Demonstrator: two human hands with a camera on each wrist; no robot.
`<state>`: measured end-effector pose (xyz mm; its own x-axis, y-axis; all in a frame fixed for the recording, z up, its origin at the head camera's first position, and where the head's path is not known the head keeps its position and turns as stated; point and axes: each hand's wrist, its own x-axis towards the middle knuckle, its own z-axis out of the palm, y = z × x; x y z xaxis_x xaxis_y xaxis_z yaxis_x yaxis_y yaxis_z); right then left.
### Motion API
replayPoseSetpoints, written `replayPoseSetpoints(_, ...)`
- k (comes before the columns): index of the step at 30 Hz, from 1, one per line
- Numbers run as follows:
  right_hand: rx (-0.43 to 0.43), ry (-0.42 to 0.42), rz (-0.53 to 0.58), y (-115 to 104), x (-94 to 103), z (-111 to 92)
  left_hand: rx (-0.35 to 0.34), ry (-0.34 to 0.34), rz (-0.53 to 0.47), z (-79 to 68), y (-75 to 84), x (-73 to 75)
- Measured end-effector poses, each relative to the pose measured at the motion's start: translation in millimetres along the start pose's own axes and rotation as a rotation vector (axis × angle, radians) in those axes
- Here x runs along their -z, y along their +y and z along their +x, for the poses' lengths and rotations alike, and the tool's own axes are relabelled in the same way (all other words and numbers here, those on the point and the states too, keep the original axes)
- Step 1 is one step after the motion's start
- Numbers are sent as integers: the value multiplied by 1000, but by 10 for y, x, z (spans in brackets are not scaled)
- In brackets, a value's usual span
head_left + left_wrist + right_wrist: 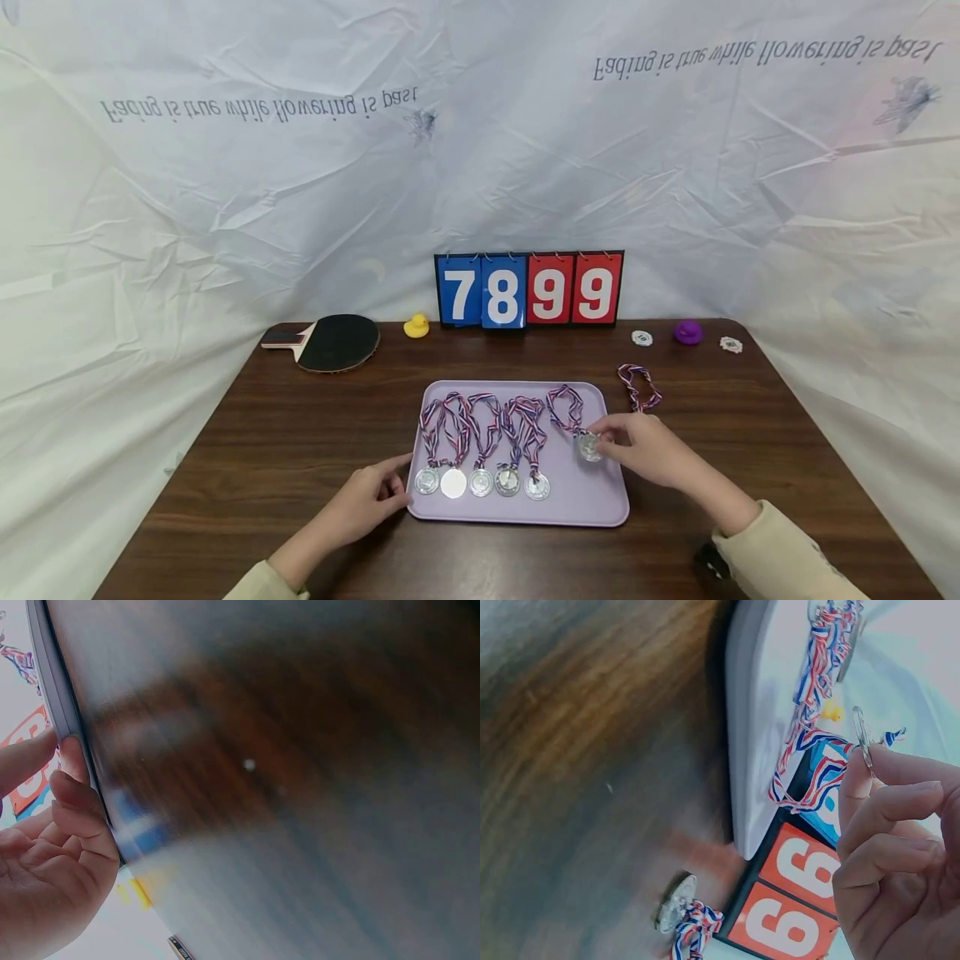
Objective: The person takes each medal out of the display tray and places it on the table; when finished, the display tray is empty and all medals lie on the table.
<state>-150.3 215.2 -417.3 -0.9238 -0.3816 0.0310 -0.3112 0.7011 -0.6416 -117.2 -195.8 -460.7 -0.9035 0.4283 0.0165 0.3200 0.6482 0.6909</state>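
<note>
While the right hand [645,448] pinches a medal [588,449] and the left hand [366,502] the tray rim [517,523], the scoreboard [529,290] reads 7899.

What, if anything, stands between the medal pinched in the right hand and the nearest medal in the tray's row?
Nothing visible does: in the head view, only bare tray shows between the medal in hand and the row's nearest medal.
</note>
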Motion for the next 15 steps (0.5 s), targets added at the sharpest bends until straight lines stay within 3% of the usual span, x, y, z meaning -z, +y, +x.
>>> replayPoseSetpoints(15,-17,202,-18,-103,225,-8,-16,-2,-1,-9,22,8)
